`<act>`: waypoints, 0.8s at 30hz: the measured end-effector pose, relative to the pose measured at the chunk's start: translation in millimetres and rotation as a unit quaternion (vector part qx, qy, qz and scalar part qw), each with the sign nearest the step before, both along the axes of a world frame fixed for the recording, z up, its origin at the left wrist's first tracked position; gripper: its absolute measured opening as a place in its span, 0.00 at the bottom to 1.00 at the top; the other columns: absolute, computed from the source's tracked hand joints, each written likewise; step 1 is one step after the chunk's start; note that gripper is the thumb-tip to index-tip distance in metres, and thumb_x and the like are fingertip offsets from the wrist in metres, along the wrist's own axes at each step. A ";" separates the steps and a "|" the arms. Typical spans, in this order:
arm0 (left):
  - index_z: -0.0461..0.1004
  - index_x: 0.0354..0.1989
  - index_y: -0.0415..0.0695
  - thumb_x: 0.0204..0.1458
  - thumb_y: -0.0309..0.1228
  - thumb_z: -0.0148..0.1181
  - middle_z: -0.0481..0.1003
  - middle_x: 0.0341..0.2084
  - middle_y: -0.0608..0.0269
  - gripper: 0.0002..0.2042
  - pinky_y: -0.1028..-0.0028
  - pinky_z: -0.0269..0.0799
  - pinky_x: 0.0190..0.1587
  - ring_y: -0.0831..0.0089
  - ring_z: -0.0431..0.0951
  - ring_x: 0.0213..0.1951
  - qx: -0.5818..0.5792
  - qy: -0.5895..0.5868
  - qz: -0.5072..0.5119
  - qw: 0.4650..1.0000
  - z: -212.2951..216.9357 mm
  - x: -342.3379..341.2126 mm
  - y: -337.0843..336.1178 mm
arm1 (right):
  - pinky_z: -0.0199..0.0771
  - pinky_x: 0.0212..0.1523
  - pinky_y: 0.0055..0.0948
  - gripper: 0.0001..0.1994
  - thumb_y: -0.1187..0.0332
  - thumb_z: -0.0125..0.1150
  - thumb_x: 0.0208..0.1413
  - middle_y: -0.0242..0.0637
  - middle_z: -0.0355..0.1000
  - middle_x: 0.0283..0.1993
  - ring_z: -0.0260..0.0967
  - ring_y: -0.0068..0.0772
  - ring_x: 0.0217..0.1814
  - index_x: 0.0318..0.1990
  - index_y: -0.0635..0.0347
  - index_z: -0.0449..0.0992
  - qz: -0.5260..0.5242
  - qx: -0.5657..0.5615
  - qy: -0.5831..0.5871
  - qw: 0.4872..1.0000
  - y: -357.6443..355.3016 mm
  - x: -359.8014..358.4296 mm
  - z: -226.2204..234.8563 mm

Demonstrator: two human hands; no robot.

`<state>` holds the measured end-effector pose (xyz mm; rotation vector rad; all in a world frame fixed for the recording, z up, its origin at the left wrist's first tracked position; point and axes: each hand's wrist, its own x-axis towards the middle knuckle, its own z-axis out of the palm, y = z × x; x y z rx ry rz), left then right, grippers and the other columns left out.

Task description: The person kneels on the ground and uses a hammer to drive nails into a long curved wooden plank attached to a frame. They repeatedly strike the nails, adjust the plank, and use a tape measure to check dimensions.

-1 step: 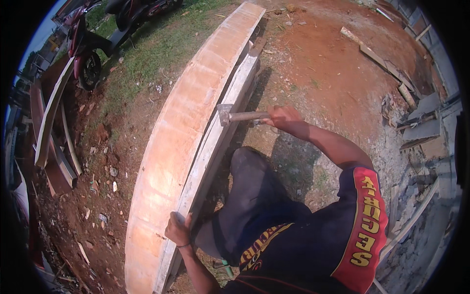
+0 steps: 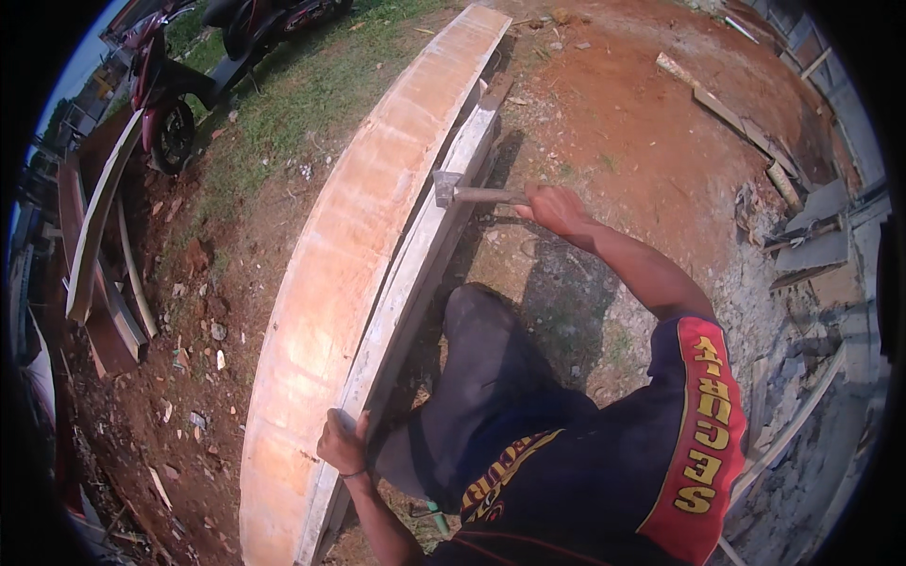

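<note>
A long, pale orange wooden board (image 2: 349, 217) runs from the lower left to the far middle. Along its right side lies a greyish-white timber beam (image 2: 412, 264), with a narrow dark gap between the two over part of their length. My right hand (image 2: 557, 208) is closed round the handle of a hammer (image 2: 486, 195). The hammer's metal head is over the beam, close to the board's edge; whether it touches the wood I cannot tell. Nearer to me, my left hand (image 2: 343, 443) grips the beam where it meets the board, its fingers on the board side.
Several planks (image 2: 104, 226) lean and lie at the left, near a red motorbike (image 2: 165, 104). More timber pieces (image 2: 746, 127) lie on reddish soil at the right, beside grey rubble. My bent knee (image 2: 472, 307) is right of the beam.
My right hand and the hammer have shifted slightly farther away along the beam, and the hammer head has moved a little right. My left hand stays in place.
</note>
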<state>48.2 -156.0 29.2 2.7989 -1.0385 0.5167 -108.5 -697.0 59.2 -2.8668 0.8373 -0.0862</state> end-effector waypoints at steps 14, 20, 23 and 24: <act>0.74 0.43 0.37 0.41 0.58 0.66 0.75 0.20 0.53 0.33 0.61 0.69 0.23 0.54 0.75 0.21 0.001 0.027 -0.001 1.000 -1.8 1.7 -5.3 | 0.74 0.36 0.53 0.25 0.45 0.53 0.58 0.56 0.75 0.30 0.76 0.57 0.37 0.41 0.64 0.72 -0.050 -0.055 -0.002 0.997 -133.6 39.9 8.7; 0.74 0.43 0.38 0.41 0.58 0.67 0.76 0.22 0.53 0.33 0.60 0.69 0.24 0.53 0.75 0.21 -0.016 0.050 0.025 0.998 -2.5 10.5 -6.2 | 0.75 0.32 0.50 0.26 0.44 0.54 0.57 0.54 0.76 0.32 0.76 0.57 0.35 0.42 0.64 0.73 -0.117 -0.084 -0.023 0.989 -152.4 78.0 3.7; 0.74 0.43 0.38 0.42 0.58 0.66 0.75 0.21 0.53 0.33 0.61 0.69 0.24 0.54 0.75 0.21 -0.016 0.035 0.007 0.999 -2.1 9.7 -5.9 | 0.75 0.31 0.49 0.27 0.44 0.55 0.57 0.54 0.76 0.33 0.76 0.57 0.34 0.45 0.63 0.73 0.007 -0.090 -0.023 0.996 -113.3 59.4 -13.5; 0.74 0.42 0.38 0.42 0.59 0.65 0.75 0.21 0.54 0.33 0.61 0.69 0.24 0.54 0.75 0.21 -0.011 0.031 0.006 0.999 -2.2 8.3 -6.3 | 0.75 0.31 0.50 0.26 0.44 0.54 0.57 0.54 0.76 0.33 0.76 0.57 0.33 0.44 0.62 0.73 -0.022 -0.107 -0.005 0.994 -112.4 54.7 -15.7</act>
